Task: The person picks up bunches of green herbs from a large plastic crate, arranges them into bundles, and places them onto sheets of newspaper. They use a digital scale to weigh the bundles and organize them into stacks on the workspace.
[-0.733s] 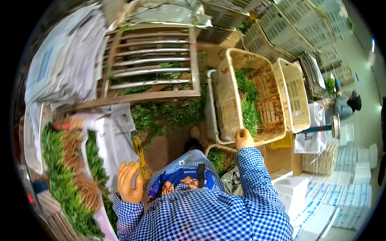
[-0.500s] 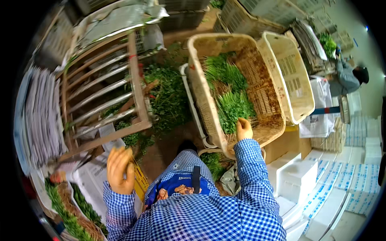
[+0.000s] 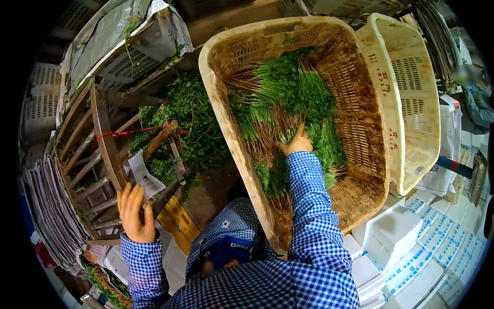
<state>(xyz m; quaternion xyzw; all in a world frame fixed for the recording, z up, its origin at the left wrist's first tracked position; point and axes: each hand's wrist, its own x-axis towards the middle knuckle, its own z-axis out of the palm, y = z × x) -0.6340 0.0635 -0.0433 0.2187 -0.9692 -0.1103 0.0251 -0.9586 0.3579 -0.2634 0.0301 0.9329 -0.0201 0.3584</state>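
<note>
My right hand (image 3: 296, 142) reaches down into a large, stained, cream plastic crate (image 3: 218, 98). Thumb and forefinger are spread against the brown roots of a bunch of leafy greens (image 3: 278, 123), which look like coriander; some fingertips are hidden. Several such bunches lie layered in the crate, thin green stems and roots pointing different ways. On the left, my left hand (image 3: 135, 211) hangs with fingers stretched and thumb apart, holding nothing. It is nearest the lower corner of a slatted wooden rack (image 3: 105, 136).
Loose greens (image 3: 198, 116) are heaped between rack and crate. Another cream crate (image 3: 411, 98) stands against the right side. White foam boxes (image 3: 393, 232) fill the lower right. Folded newspapers (image 3: 51, 206) are stacked at far left. A person's sleeve (image 3: 478, 105) shows at the right.
The view has moved closer over the crate. My right hand has gone from the crate's near end in to the roots of the bunches. My left hand remains raised and empty.
</note>
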